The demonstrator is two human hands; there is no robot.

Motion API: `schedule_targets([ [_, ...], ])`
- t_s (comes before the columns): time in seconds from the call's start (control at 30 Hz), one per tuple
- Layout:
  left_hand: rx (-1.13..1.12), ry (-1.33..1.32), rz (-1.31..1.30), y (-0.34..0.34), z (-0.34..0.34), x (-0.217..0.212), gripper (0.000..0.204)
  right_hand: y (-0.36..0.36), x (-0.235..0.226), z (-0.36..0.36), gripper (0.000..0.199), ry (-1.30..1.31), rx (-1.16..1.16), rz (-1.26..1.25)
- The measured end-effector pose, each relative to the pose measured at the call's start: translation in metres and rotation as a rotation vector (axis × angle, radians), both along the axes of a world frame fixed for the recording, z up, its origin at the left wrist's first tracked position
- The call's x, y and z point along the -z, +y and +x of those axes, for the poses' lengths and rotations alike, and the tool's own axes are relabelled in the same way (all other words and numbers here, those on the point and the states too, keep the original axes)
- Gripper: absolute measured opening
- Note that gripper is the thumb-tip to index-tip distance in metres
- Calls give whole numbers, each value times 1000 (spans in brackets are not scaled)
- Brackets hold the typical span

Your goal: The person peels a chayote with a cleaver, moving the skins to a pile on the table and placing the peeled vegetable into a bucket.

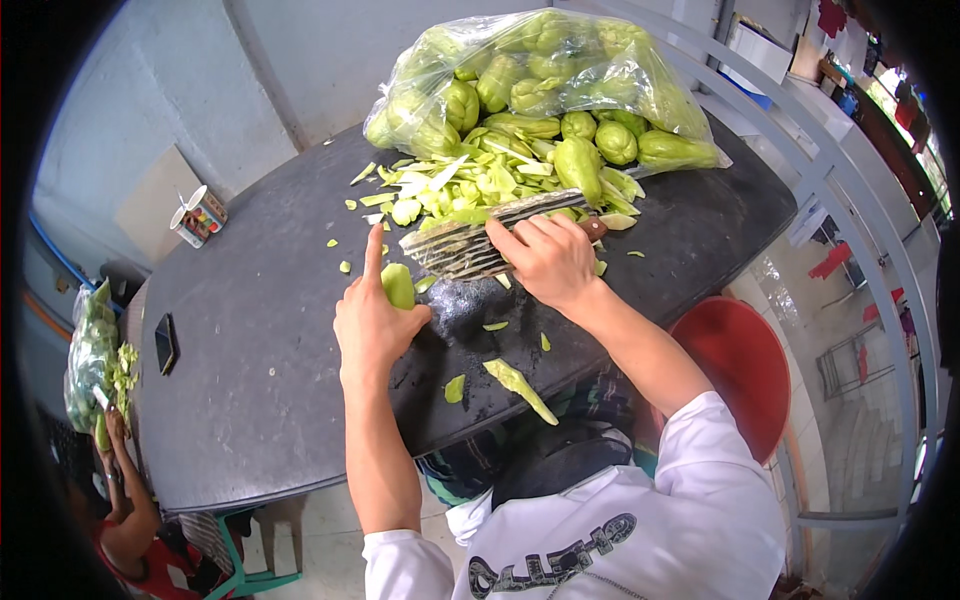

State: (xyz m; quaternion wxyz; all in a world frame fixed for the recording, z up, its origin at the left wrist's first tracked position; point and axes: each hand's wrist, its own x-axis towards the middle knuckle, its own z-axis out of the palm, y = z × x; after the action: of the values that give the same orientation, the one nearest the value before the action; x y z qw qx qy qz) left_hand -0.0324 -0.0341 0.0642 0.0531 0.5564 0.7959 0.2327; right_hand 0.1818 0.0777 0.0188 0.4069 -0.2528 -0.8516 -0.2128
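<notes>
My left hand [372, 320] grips a pale green chayote piece [398, 285] against the dark table [250, 380], with its index finger pointing straight up. My right hand [548, 258] is closed on the handle of a wide cleaver [478, 240], whose blade lies flat-angled just right of the chayote piece. Behind the blade is a heap of cut chayote slices and peelings [470, 185]. Whole green chayotes [580, 165] lie at the mouth of a clear plastic bag [540, 75] full of more of them.
Green scraps [518, 382] lie near the table's front edge. A dark phone [166, 343] lies at the table's left. A small carton [198, 216] stands beyond the table's far-left edge. A red stool [740, 370] stands to the right. Another person [125, 520] holds a bag of greens at lower left.
</notes>
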Motion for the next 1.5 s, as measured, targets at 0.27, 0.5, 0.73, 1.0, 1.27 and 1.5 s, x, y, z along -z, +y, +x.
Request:
schedule_targets([
  [0.27,21,-57,-3,4,0,6,108,1,-1,1,63,-37,83,-62],
  [0.5,14,-37,35,1,-3,7,106,-5,-20,-2,76,-33,49,-64],
  [0.73,22,-21,108,9,-5,10,103,23,-68,-15,57,-166,291,-521],
  [1.0,-7,-193,122,-2,-11,6,102,-3,-93,-2,26,132,-59,-719],
  [1.27,-137,-453,617,-7,-35,8,81,0,-114,27,22,89,-250,-1341],
  [1.5,-170,-584,733,-8,-39,4,73,10,-103,47,19,464,-957,-1801],
])
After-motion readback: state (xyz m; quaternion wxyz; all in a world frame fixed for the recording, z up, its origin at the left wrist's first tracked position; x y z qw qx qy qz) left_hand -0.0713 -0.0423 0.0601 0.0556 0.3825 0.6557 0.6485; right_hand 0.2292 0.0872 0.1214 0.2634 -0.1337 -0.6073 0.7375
